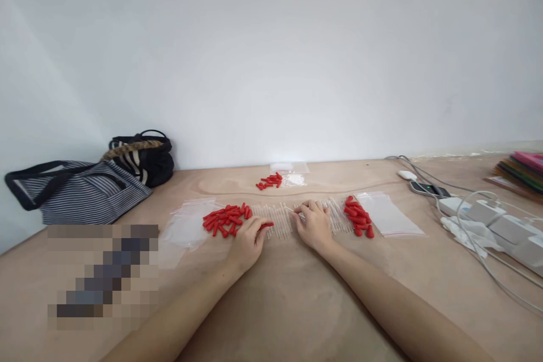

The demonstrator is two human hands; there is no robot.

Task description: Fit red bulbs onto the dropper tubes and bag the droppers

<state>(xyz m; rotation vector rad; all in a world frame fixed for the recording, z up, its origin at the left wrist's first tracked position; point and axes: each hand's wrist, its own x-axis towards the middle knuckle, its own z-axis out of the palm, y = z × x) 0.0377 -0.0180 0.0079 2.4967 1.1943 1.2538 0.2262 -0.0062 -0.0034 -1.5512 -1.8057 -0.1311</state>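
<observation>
My left hand (248, 242) is closed in a pinch on a small red tapered piece (266, 225), which points to the right. Across from it, my right hand (314, 223) pinches a thin white stick (289, 210) that juts out leftward from the fingertips. Below both hands lies a row of thin pale sticks (278, 223), side by side on the wooden table (271, 300). A pile of red tapered pieces (223, 218) sits just left of my left hand. A smaller red pile (358, 216) lies right of the row.
Clear plastic bags (186, 223) lie at left, with another bag (390, 215) at right. Farther back are a few red pieces (271, 181) beside a bag. A striped bag (93, 192), a black bag (148, 158), a power strip (492, 218) with cables and stacked coloured sheets (524, 172) line the sides.
</observation>
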